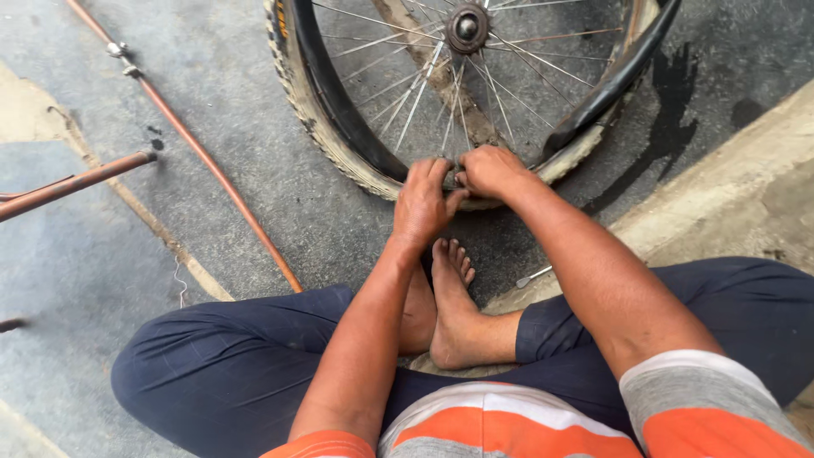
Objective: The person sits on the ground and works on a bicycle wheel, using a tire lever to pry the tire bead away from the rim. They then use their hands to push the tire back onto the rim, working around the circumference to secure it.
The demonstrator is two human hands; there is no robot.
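Bare feet point(449, 305) lie crossed on the floor point(254, 195). Beyond them, the left hand point(421, 203) and right hand point(492, 172) pinch closed on the near rim of the bicycle wheel point(441, 93); fingertips hidden. The wheel's top is cut off.

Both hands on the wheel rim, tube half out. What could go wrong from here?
1. The inner tube hangs loose out of the tyre; it could get pinched at the rim where the left hand and right hand press.
2. Fingers sit close to the spokes; a slip may nip them.
3. The bare feet lie right under the wheel and beside a metal tool.
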